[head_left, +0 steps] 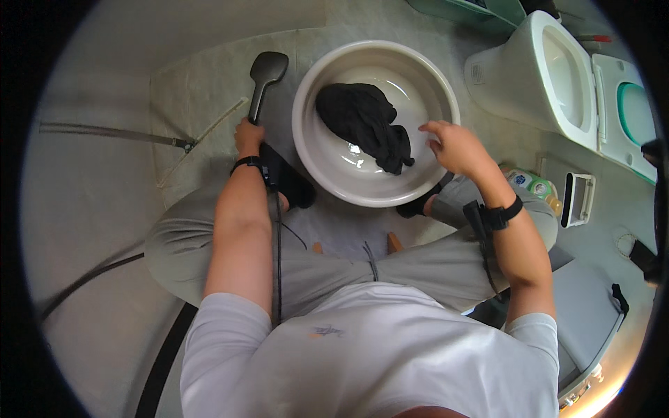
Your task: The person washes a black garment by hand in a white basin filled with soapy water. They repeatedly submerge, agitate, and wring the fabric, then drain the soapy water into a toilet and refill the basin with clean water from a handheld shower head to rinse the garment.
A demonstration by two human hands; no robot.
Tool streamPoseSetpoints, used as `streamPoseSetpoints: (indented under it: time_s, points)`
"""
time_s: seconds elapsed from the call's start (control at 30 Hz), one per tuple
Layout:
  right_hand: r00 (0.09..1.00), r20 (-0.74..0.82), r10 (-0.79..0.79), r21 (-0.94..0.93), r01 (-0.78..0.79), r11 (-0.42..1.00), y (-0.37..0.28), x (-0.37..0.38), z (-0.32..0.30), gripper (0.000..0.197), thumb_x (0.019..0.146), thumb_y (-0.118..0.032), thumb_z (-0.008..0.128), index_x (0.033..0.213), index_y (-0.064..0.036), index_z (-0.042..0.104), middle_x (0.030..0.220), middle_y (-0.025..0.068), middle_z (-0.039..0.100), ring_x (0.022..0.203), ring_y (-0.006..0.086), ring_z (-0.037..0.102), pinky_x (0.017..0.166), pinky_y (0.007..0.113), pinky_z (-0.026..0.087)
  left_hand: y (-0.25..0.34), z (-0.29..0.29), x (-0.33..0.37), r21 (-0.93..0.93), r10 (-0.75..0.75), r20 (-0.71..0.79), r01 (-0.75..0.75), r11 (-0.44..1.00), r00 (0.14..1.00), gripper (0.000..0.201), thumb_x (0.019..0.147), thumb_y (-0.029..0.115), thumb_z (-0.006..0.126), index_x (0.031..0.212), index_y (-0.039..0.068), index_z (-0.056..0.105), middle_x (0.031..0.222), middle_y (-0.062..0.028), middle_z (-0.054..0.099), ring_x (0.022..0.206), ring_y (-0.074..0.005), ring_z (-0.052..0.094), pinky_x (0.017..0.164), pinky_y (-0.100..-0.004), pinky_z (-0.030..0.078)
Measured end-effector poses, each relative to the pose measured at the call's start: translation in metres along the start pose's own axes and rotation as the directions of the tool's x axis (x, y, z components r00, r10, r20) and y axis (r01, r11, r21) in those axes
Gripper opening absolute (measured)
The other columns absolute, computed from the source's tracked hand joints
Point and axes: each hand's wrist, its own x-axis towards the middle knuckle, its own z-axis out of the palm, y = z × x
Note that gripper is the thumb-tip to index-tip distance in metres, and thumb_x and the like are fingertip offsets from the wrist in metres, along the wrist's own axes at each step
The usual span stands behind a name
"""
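A large white round basin [301,143] stands on the tiled floor between my feet. Inside it lies a bunched black cloth garment [366,122], toward the left and middle; glints of light show on the basin's bottom. To the left of the basin, my left hand [249,137] is closed around the handle of a dark grey handheld shower head [270,67], whose broad end points away from me. My right hand [456,148] hovers by the basin's right rim, fingers apart and holding nothing. Its fingertips reach over the inside of the basin, apart from the garment.
At the far right is a white toilet [505,76] with its lid [620,97] raised. Bottles [540,187] stand beside my right knee, near a white wall holder [578,200]. A green container [474,12] sits at the back. A metal pipe [115,131] runs along the left.
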Motion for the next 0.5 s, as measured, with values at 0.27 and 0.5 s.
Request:
streamPoseSetpoints:
  time_s: [0.27,0.5]
  points:
    - [0.987,0.003,-0.160,-0.006,0.160,0.987,-0.007,-0.008,-0.005,0.037,0.085,-0.006,0.063,0.122,-0.0101,0.066,0.111,0.0150,0.068,0.097,0.0398,0.067,0.083,0.050,0.055,0.013,0.019,0.016,0.042,0.024,-0.116,-0.019,0.999,0.993,0.049,0.089,0.026,0.072,0.132,0.007,0.056,0.126,-0.0211,0.062,0.116,-0.0416,0.061,0.098,-0.0486,0.051]
    - [0.983,0.031,-0.182,-0.032,0.183,0.983,-0.019,-0.008,-0.019,0.038,0.083,-0.006,0.066,0.121,-0.0115,0.066,0.111,0.0139,0.068,0.095,0.0385,0.067,0.082,0.049,0.055,0.029,-0.024,0.031,-0.018,0.054,-0.157,-0.057,0.998,0.986,0.035,0.091,0.024,0.070,0.120,0.006,0.059,0.119,-0.0199,0.066,0.110,-0.0415,0.064,0.092,-0.0504,0.051]
